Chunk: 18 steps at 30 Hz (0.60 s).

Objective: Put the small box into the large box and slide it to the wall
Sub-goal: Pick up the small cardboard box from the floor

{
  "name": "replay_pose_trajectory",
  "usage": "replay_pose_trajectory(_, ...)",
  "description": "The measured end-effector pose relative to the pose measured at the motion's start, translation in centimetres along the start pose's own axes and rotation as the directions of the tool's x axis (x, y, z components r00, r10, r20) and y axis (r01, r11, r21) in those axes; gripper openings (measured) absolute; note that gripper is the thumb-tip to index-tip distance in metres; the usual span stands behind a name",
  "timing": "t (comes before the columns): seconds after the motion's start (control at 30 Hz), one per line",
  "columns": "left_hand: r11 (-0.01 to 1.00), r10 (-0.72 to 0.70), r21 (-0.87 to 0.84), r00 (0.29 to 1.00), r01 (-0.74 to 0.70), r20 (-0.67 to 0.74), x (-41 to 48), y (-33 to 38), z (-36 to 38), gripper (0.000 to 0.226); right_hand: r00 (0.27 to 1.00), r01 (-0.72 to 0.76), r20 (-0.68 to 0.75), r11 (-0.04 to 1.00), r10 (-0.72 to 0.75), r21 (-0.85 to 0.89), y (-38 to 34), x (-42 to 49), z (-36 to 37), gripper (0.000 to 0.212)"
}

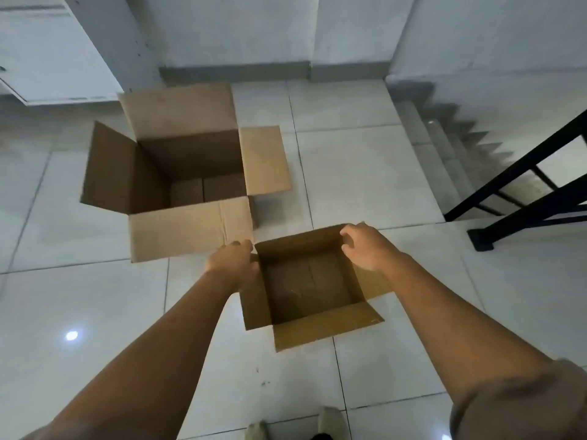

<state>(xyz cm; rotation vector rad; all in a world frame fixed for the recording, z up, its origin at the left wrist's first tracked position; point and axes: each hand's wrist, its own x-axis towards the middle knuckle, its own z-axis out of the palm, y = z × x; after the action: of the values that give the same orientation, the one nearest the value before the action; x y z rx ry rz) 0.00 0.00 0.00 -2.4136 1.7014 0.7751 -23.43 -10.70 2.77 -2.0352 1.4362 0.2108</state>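
On the tiled floor [95, 281] at the far left, the large box [187, 173] is being left standing with all four flaps spread open and its inside empty, well short of the wall [238, 30] behind it. Just near and right of it, the small box [309, 287] is being gripped at its rim: the left hand [233, 260] is being closed over the far left corner, and the right hand [365, 246] is being curled over the far right edge. The small box is being kept just beside the large box's near flap, with its own flaps open. Nothing of the task is judged done yet: the placing inside and the slide to the wall are both being left to do.
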Motion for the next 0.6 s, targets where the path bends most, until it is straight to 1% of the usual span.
replay_pose_trajectory(0.13,0.995,-0.1,0.031,0.99,0.098,0.102,1.6,-0.3,7.4,0.046,0.999,-0.047,0.002,0.999,0.047,-0.02,4.5,2.2,5.1,0.043)
replay_pose_trajectory(0.2,0.988,-0.156,0.032,0.98,0.153,0.121,2.3,-0.7,11.4,0.047,0.997,-0.078,-0.023,0.996,0.077,-0.038,7.3,3.5,8.1,0.046)
replay_pose_trajectory(0.33,0.965,-0.261,0.034,0.964,0.26,0.045,4.2,-2.3,17.1,0.056,0.983,-0.17,-0.091,0.981,0.162,-0.091,12.7,6.1,12.2,0.052)
replay_pose_trajectory(0.47,0.95,-0.309,0.041,0.951,0.31,-0.021,6.0,-3.7,21.0,0.066,0.949,-0.266,-0.207,0.957,0.239,-0.116,17.1,8.5,15.1,0.056)
replay_pose_trajectory(0.53,0.934,-0.358,0.0,0.932,0.358,-0.063,7.0,-4.2,22.2,0.068,0.928,-0.299,-0.262,0.95,0.267,-0.091,18.5,9.7,16.2,0.06)
replay_pose_trajectory(0.6,0.907,-0.418,-0.097,0.902,0.409,-0.105,7.7,-4.5,22.8,0.069,0.909,-0.318,-0.3,0.947,0.291,-0.044,19.5,10.6,17.1,0.063)
